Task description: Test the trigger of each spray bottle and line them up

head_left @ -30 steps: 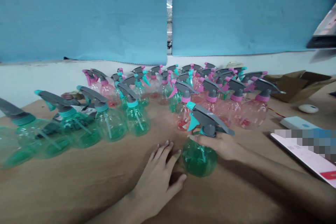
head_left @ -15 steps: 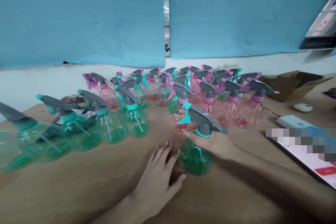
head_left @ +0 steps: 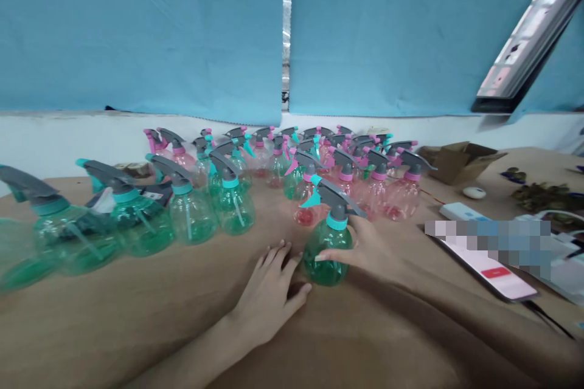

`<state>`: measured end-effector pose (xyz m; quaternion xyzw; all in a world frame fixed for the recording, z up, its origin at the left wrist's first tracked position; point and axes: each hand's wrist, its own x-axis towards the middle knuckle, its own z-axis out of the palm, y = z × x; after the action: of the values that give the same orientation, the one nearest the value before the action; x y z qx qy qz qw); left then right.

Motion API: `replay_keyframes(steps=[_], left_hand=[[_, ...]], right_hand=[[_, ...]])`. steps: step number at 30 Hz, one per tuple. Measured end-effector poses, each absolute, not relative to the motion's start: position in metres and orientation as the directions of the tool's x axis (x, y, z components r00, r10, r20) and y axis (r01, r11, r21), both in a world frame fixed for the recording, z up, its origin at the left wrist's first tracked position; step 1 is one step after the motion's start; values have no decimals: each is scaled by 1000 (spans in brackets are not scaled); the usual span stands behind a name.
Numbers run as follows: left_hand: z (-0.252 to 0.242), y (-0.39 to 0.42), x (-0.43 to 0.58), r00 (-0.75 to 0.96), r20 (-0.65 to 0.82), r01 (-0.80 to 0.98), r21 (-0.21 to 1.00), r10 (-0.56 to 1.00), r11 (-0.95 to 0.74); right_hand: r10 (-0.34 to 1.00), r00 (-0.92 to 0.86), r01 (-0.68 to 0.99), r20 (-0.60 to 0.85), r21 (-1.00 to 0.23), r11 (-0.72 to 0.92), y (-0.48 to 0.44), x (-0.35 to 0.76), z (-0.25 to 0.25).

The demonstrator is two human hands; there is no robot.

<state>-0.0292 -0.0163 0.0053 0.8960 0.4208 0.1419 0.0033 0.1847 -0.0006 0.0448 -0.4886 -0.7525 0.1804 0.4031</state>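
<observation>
A green spray bottle [head_left: 329, 252] with a grey and turquoise trigger head stands upright in front of me. My right hand [head_left: 360, 249] is wrapped round its body from the right, thumb across the front; the other fingers are hidden behind it. Just left of the bottle, my left hand [head_left: 274, 292] lies on the wooden table [head_left: 182, 322] with fingers spread, holding nothing. Behind the held bottle stands a pink spray bottle [head_left: 305, 203] with a pink trigger. To the left, several green spray bottles [head_left: 194, 219] form a slanting row.
Several pink and green bottles [head_left: 404, 194] crowd the back of the table. At right are an open cardboard box [head_left: 458, 161], a white mouse [head_left: 474, 192], a white box [head_left: 463, 213] and a phone [head_left: 506, 279] with a cable. Blue curtain [head_left: 146, 36] hangs behind.
My right hand has shifted from the neck of the green spray bottle down to its body. The view has turned right, showing more of the table's right side. My left hand stays flat.
</observation>
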Motion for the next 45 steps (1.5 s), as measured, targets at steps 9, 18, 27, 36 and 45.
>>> replay_keyframes(steps=[9, 18, 27, 36, 45], left_hand=[[6, -19, -47, 610, 275, 743, 130, 743, -657], [14, -34, -68, 603, 291, 740, 142, 743, -657], [13, -33, -68, 598, 285, 743, 151, 749, -652], [13, -33, -68, 589, 283, 748, 165, 757, -643], [12, -31, -68, 592, 270, 746, 173, 759, -643]], right_hand=[[815, -119, 696, 568, -537, 476, -5, 173, 41], [799, -197, 741, 568, -448, 501, 27, 119, 55], [846, -163, 733, 508, -512, 448, 73, 89, 54], [865, -144, 747, 480, -520, 413, 95, 84, 55], [842, -168, 745, 512, -494, 449, 86, 84, 56]])
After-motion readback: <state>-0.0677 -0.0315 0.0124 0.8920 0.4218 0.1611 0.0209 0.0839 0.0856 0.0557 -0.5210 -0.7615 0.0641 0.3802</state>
